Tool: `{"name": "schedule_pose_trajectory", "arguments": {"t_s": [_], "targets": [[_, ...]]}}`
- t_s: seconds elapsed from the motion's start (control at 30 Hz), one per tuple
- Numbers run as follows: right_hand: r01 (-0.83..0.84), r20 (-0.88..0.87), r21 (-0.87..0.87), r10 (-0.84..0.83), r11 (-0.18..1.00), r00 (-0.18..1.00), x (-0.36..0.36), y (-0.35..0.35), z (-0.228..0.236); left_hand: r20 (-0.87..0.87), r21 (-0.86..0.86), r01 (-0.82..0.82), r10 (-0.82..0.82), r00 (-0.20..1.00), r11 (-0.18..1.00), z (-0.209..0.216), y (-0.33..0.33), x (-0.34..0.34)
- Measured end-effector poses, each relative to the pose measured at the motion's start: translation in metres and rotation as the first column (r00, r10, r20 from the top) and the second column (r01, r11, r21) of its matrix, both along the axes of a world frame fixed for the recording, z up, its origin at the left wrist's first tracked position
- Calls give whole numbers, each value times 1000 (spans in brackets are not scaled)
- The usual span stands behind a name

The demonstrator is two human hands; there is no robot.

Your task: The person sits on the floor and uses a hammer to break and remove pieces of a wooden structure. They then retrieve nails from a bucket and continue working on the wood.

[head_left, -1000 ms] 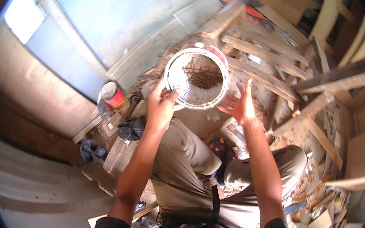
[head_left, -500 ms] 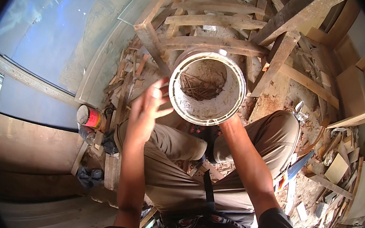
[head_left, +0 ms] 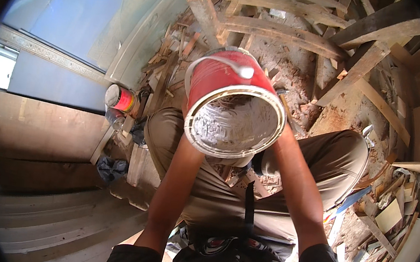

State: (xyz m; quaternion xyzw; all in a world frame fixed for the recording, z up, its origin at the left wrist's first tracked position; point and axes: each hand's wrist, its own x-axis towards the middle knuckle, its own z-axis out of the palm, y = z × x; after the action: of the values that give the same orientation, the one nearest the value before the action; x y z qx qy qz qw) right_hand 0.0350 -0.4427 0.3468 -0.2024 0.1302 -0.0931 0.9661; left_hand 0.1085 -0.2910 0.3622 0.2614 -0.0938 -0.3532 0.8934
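A red paint bucket (head_left: 226,76) is held up in front of me above my knees, tipped so that its mouth faces toward me. Its white inner wall (head_left: 241,126) is streaked and crusted, and thin brown pieces show dimly deep inside. A pale handle (head_left: 246,72) lies across the red outside. My left hand (head_left: 187,141) holds the bucket's left side and my right hand (head_left: 283,132) its right side. The fingers of both hands are mostly hidden behind the bucket.
A wooden frame of rough beams (head_left: 287,31) stands ahead. Wood scraps (head_left: 390,216) litter the right side. At left are a small red and yellow can (head_left: 123,100), a black plastic bag (head_left: 112,168) and a leaning blue-grey panel (head_left: 63,69).
My left hand has come from apart, fingers spread, onto the bucket's left side. The bucket has tilted toward me, bringing its red outside into sight. My view has shifted too.
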Motion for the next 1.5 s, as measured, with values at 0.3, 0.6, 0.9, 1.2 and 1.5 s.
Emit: {"name": "schedule_pose_trajectory", "arguments": {"t_s": [0.3,0.6,0.9,1.2,1.5], "targets": [[94,-193,-413,-188,906,963,2,-2,-18,-45,-29,-54,52,998,998,-13,8,9],[192,75,-948,-408,254,910,-2,-20,5,-54,-91,-53,48,997,994,-15,3,12],[480,536,-841,-513,-250,671,-54,-13,127,-64,-142,-28,19,998,990,-17,-8,18],[236,124,-652,206,-720,971,-54,5,131,-100,-136,-70,57,993,988,-25,-2,11],[-187,-464,-460,55,-868,884,16,34,134,-130,-159,-114,94,987,981,-33,-11,7]]}}
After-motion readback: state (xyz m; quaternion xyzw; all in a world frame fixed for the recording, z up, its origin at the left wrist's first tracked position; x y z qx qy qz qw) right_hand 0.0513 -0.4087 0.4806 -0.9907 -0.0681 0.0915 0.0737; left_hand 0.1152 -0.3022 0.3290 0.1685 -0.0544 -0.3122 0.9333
